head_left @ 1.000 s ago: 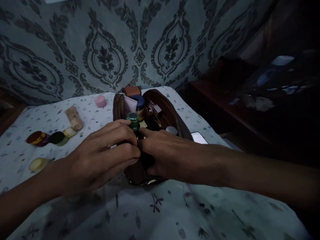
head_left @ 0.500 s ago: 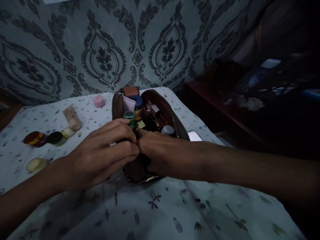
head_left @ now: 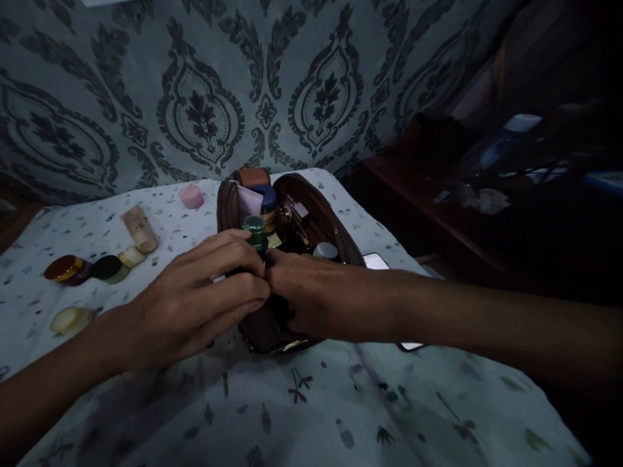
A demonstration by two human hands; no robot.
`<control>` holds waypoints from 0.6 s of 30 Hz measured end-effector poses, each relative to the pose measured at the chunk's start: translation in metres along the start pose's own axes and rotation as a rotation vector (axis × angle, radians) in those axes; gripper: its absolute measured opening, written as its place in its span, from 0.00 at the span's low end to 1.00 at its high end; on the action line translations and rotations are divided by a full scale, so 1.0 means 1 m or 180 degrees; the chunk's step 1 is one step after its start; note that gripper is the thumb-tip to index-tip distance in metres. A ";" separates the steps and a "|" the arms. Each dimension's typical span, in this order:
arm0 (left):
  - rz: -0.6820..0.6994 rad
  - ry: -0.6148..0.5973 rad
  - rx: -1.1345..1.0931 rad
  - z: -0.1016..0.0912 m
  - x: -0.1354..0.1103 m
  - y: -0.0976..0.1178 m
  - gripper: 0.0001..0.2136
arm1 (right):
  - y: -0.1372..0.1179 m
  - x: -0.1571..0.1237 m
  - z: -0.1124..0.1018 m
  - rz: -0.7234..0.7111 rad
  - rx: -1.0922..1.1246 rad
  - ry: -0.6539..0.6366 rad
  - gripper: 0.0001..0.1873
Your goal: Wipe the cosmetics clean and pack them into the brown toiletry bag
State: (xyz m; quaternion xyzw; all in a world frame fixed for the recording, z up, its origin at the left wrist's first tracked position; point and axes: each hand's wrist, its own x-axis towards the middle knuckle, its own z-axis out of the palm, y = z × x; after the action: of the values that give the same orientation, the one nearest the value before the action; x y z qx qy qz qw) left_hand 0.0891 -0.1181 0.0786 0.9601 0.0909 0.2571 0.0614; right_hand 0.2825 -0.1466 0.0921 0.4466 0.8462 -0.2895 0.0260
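An unzipped brown toiletry bag (head_left: 343, 237) stands on the patterned sheet, packed with bottles and small cosmetics. My left hand (head_left: 209, 295) is bent over the bag's left rim, its fingers closed at the edge, and what they grip is hidden. My right hand (head_left: 311, 292) reaches down inside the bag, its fingertips out of sight. Just beyond the hands are a green-capped bottle (head_left: 254, 227), a blue-lidded jar (head_left: 267, 198) and a grey round cap (head_left: 326, 251). A pale packet (head_left: 250, 202) leans at the bag's back left.
Left on the sheet lie a beige tube (head_left: 139, 228), a pink jar (head_left: 191, 196), a red-and-gold jar (head_left: 67, 270), a dark green jar (head_left: 110, 268) and a cream jar (head_left: 71, 320). A phone (head_left: 376, 261) lies under my right forearm. A dark red ledge (head_left: 413, 201) runs along the right.
My right forearm has shifted up slightly, showing the phone's lower end below it. Both hands otherwise stay at the bag, and the view has shifted a little.
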 end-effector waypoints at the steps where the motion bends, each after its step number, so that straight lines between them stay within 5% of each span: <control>1: -0.0026 0.0003 0.0001 0.000 -0.001 0.000 0.06 | 0.000 -0.002 -0.003 0.0016 0.0002 0.0040 0.09; 7: -0.0046 0.0046 0.0014 0.000 -0.002 0.000 0.06 | 0.004 -0.015 -0.010 -0.0027 0.0074 0.0355 0.08; 18: 0.0009 -0.0016 0.0007 0.002 -0.004 -0.001 0.06 | 0.015 0.001 -0.004 -0.0429 -0.0030 -0.0838 0.10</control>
State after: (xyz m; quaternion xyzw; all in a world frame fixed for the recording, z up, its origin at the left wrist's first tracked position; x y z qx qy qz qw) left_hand 0.0866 -0.1184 0.0743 0.9610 0.0896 0.2548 0.0602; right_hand 0.2947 -0.1373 0.0884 0.3468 0.8649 -0.3427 0.1194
